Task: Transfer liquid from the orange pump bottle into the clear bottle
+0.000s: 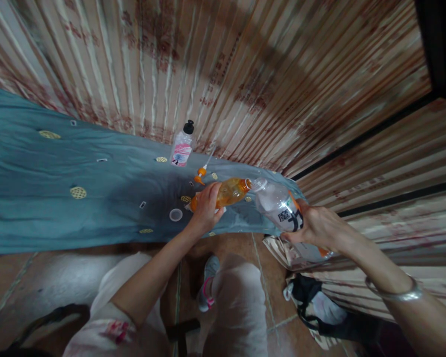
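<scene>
Striped curtain behind, blue sheet (pixel 40 198) over the bed | left hand (pixel 205 204) wrapped round orange bottle (pixel 228 192), tipped | right hand (pixel 317 225) gripping clear bottle (pixel 278 206), open mouths touching | risk: mouths slip apart, liquid wets sheet | loose cap (pixel 176 214) and orange pump (pixel 200 174) nearby may roll off

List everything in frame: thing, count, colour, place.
orange bottle: 1, amber-orange, tilted, in the left hand, neck meeting the clear bottle's neck
clear bottle: 1, clear with white-green label, tilted, in the right hand
spray bottle: 1, clear-pink, black cap, upright on cloth near the wall
pump nozzle: 1, orange-white, lying on cloth
cap: 1, white, on cloth
cloth: 1, teal, patterned, spread across the surface
bag: 1, black, on the floor
bracelet: 1, silver, right wrist
left hand: 1
right hand: 1
</scene>
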`<state>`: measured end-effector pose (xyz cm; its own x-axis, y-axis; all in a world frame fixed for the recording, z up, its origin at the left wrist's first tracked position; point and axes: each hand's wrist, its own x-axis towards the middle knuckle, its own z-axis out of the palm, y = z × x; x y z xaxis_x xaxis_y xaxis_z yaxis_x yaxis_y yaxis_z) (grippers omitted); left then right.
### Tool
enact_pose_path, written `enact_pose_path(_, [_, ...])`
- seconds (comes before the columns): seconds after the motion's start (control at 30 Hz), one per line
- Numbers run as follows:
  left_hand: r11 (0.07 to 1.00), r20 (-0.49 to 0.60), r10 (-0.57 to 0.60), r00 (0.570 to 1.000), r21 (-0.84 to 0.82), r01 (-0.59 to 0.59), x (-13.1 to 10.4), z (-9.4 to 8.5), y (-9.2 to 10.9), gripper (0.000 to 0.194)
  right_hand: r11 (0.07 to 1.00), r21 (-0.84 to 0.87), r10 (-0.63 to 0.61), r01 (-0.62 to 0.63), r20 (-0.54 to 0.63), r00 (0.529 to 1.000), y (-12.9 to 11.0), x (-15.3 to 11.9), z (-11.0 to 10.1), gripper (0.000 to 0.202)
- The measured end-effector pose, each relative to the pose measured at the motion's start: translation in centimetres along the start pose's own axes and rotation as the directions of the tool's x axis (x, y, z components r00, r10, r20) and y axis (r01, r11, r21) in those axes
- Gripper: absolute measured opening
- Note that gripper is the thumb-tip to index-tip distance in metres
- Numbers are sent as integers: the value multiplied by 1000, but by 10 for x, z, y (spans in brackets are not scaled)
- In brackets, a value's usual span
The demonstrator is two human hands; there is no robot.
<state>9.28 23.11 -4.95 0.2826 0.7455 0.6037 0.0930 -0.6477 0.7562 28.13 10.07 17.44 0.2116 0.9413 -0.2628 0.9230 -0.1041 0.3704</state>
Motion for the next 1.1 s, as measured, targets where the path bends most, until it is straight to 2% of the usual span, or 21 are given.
enact_pose_path(0.47, [1000,-2,11,1000,-14,-11,0,0,-1,77,999,-15,32,-31,73,997,-7,-2,-8,55])
enact_pose_path(0.63, [1000,25,-13,1000,-15,13,1,-3,2,75,999,-29,30,-29,26,999,-6,-2,-5,57])
enact_pose_path(0.87, [999,21,8,1000,49,-9,0,-3,4,77,1000,-18,25,-24,66,998,-7,-2,-9,51])
enact_pose_path(1.1, [998,25,11,1000,65,-13,1,-2,2,77,999,-42,25,-24,25,999,-3,-1,-2,56])
